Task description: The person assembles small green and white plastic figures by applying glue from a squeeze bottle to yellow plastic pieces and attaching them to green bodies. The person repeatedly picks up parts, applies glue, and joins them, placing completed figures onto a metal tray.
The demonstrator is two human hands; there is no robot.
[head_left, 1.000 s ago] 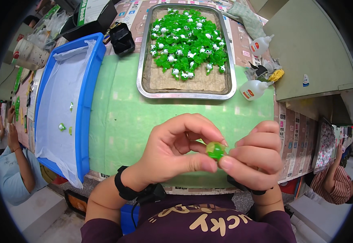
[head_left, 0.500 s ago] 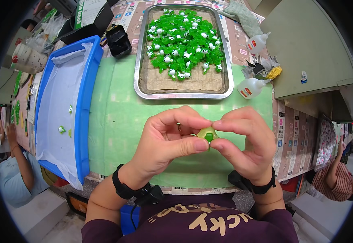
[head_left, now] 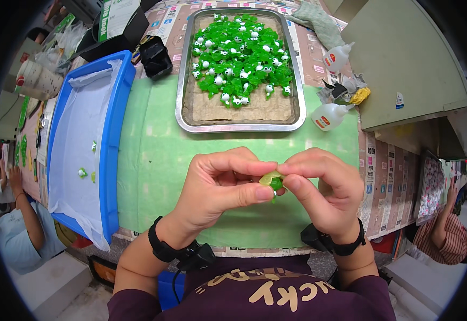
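Note:
Between my hands, over the green mat (head_left: 153,187), is a small green plastic figure (head_left: 276,184) with a yellow-green, shell-like piece (head_left: 268,176) on it. My left hand (head_left: 220,182) is closed, pinching the pair between thumb and forefinger from the left. From the right, my right hand (head_left: 324,190) is closed on it too, thumb and forefinger at its upper right edge. The fingertips partly cover the figure, so how its parts join is hidden. Beyond my hands, a metal tray (head_left: 241,128) holds a heap of green figures (head_left: 239,59) with white, dark-spotted heads.
A blue tray (head_left: 113,144) lined with white sheeting stands left, holding a few small green pieces (head_left: 82,172). Two white squeeze bottles (head_left: 327,116) stand right of the metal tray, near a grey cabinet (head_left: 410,64). A black holder (head_left: 156,58) sits at the back left. Other people work at both sides.
The figure and shell-like piece have tilted and shifted slightly left between my fingers. My right thumb has moved up toward the forefinger. Both hands still hold the figure.

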